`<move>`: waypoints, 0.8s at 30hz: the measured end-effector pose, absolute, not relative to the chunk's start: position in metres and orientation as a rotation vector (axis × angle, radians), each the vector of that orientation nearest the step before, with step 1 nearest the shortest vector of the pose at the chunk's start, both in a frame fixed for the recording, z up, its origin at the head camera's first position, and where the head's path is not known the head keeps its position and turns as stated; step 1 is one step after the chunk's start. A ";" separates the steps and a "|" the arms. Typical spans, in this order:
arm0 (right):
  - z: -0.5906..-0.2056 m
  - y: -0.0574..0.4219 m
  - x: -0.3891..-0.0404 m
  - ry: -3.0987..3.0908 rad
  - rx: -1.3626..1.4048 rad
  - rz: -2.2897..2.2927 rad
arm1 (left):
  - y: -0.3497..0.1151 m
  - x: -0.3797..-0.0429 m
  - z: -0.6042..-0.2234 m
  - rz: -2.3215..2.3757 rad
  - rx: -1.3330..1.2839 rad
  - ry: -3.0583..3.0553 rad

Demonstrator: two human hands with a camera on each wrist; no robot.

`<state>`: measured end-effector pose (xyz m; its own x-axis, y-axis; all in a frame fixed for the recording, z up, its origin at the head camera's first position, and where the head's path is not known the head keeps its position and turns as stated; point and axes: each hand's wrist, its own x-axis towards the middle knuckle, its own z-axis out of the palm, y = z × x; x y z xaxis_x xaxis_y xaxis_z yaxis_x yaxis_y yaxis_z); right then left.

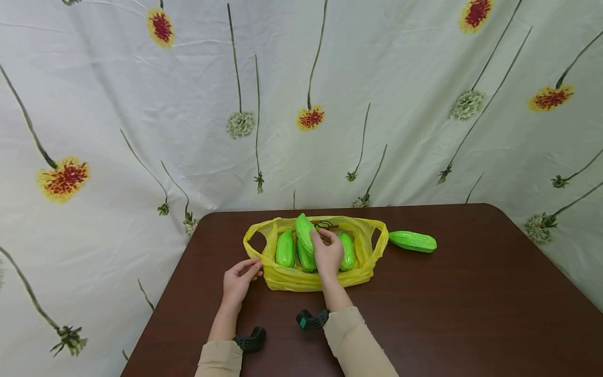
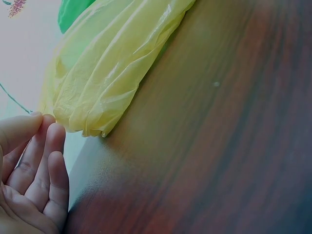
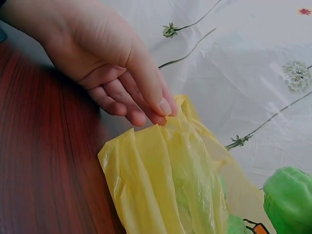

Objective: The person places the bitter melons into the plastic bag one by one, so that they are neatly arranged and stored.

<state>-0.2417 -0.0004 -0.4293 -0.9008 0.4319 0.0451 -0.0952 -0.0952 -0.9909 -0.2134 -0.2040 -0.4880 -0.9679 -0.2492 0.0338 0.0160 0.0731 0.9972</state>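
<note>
A yellow plastic bag (image 1: 311, 285) lies spread on the table with its mouth facing up. My left hand (image 1: 241, 281) pinches the bag's left edge between thumb and fingertips, near the handle loop; the left wrist view shows that hand (image 2: 34, 180) too. Over the mouth, my right hand (image 1: 328, 255) holds a bright green ridged gourd (image 1: 304, 229), tilted. Other green gourds sit inside, one at the left (image 1: 285, 250) and one at the right (image 1: 347, 251). From the right wrist, the left hand (image 3: 112, 73) is seen at the bag edge.
Another green gourd (image 1: 413, 242) lies on the dark wooden table (image 1: 461, 293), right of the bag. Inside the bag, a small black and orange thing (image 3: 257, 226) is partly seen. A pale flowered cloth (image 1: 198, 104) hangs behind the table.
</note>
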 end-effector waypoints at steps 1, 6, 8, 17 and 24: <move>-0.429 -0.001 -0.241 -1.825 -0.367 2.062 | -0.204 -0.213 -0.488 -2.001 0.237 -2.147; -0.429 -0.005 -0.242 -1.844 -0.396 2.058 | -0.204 -0.213 -0.488 -2.001 0.237 -2.145; -0.430 -0.007 -0.242 -1.870 -0.409 2.041 | -0.204 -0.213 -0.488 -2.002 0.238 -2.142; -0.430 -0.014 -0.240 -1.955 -0.388 1.997 | -0.204 -0.213 -0.488 -2.003 0.244 -2.149; -0.432 -0.016 -0.243 -2.033 -0.379 1.909 | -0.203 -0.213 -0.486 -2.005 0.240 -2.141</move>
